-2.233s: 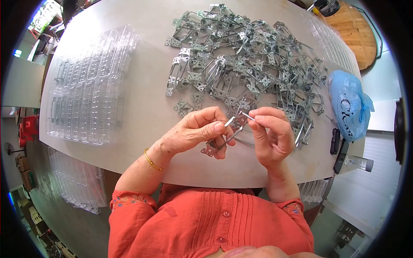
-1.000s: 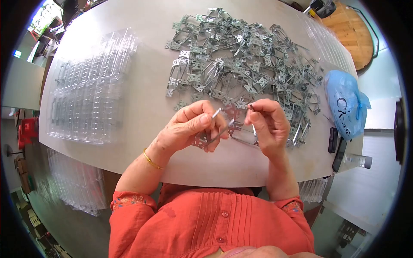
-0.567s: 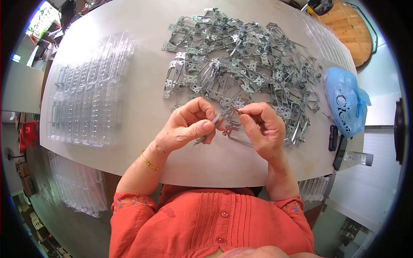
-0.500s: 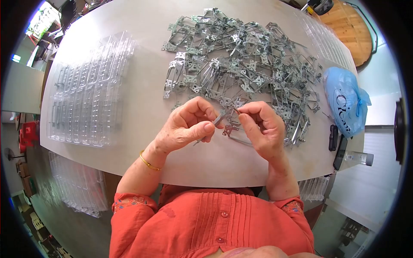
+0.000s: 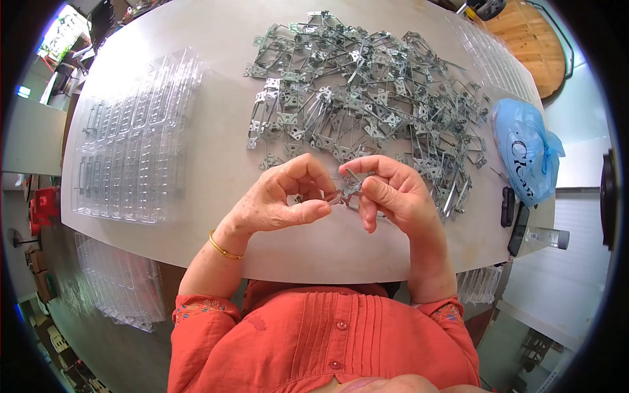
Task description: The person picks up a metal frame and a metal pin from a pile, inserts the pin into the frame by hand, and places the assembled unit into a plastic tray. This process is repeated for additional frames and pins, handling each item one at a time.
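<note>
Between my two hands, just in front of the pile, is a small metal bracket part (image 5: 352,185). The thumb and fingers of my right hand (image 5: 396,195) pinch it. My left hand (image 5: 291,195) curls toward it from the left, thumb and fingers bent round a small metal piece (image 5: 333,196) that is mostly hidden. Beyond both hands lies a large tangled pile of metal brackets with thin rods (image 5: 367,85).
Clear plastic trays (image 5: 134,137) are stacked on the table's left side, with more trays (image 5: 495,59) at the back right. A blue plastic bag (image 5: 524,150), a black phone (image 5: 518,231), a small black object (image 5: 507,208) and a clear bottle (image 5: 548,238) are at the right.
The metal part has turned and now sits at my right fingertips. The long grey piece in my left hand no longer shows. My left hand's fingers have shifted slightly.
</note>
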The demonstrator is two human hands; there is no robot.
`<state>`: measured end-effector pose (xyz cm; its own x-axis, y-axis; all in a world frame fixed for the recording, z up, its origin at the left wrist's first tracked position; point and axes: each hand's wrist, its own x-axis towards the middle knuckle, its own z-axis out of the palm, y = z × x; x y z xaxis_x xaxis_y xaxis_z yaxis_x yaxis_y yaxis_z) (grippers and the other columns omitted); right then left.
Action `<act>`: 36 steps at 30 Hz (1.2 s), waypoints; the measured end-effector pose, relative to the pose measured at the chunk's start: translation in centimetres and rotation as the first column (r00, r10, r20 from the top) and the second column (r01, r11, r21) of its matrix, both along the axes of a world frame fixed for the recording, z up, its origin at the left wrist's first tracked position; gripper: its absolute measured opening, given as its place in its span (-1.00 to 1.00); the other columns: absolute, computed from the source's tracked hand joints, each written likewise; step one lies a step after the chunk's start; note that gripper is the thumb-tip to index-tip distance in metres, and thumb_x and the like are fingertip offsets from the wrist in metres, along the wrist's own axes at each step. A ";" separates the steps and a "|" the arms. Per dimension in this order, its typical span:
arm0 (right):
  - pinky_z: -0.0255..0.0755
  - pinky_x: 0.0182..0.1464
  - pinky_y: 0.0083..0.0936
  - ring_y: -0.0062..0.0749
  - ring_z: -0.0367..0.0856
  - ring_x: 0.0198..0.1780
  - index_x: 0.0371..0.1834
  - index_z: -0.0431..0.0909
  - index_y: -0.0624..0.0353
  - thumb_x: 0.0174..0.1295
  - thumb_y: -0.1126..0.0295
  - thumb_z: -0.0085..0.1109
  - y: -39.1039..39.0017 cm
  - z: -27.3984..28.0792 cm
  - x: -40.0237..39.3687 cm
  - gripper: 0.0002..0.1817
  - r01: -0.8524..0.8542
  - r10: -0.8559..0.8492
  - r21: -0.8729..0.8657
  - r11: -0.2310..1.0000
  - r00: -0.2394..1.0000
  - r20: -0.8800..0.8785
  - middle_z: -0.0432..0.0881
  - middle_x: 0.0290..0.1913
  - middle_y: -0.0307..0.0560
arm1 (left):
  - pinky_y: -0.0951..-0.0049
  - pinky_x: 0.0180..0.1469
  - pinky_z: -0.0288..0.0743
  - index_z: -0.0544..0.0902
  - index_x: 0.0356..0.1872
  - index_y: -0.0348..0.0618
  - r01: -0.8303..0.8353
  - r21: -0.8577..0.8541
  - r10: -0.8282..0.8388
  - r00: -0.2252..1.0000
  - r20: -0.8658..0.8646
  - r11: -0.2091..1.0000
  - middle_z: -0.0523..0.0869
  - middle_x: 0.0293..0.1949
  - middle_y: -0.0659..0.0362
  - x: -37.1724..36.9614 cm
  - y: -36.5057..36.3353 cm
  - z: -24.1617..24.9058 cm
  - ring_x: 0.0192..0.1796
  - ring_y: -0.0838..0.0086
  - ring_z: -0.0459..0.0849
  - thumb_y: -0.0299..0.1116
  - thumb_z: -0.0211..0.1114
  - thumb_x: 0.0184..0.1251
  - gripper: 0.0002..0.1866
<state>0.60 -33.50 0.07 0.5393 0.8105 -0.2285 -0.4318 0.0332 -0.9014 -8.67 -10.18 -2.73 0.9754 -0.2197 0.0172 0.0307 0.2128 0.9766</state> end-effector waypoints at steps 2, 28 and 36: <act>0.53 -0.46 -0.58 -0.55 0.62 -0.51 0.25 0.47 0.37 0.56 0.20 0.14 0.1 0.3 -0.1 -0.57 -0.008 0.009 0.017 1.000 0.999 -0.048 0.63 -0.50 -0.20 | 0.45 -0.06 0.62 0.55 -0.13 -0.25 0.018 -0.014 -0.018 1.000 -0.005 1.000 0.68 -0.23 0.18 0.0 0.1 -0.2 -0.22 0.54 0.67 -0.31 0.54 0.30 -0.66; 0.55 -0.46 -0.63 -0.56 0.65 -0.50 -0.03 0.39 0.22 0.57 0.41 0.10 0.2 -0.3 -1.6 -0.86 0.430 -0.499 0.254 0.866 0.778 0.382 0.76 -0.33 0.04 | 0.42 -0.40 0.58 0.46 0.08 -0.24 0.141 -0.483 -0.208 0.974 -0.087 0.864 0.71 -0.15 0.02 -0.2 -0.6 -0.9 -0.36 0.36 0.80 -0.11 0.31 0.54 -0.59; 0.58 -0.37 -0.64 -0.55 0.68 -0.36 0.02 0.38 0.27 0.49 0.57 0.14 -0.1 -1.6 -2.0 -0.84 0.314 -0.549 0.452 0.835 0.530 0.646 0.73 -0.09 0.15 | 0.41 -0.31 0.61 0.48 0.15 -0.26 0.102 -0.523 -0.166 0.983 -0.078 0.846 0.73 -0.17 0.06 0.1 -0.9 -1.3 -0.28 0.36 0.80 -0.08 0.30 0.54 -0.54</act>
<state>-1.40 -33.62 -1.54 0.7203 0.3890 0.5743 0.4913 0.2983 -0.8183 -8.60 -11.05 -4.08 0.9391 -0.3394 0.0536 0.2011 0.6694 0.7152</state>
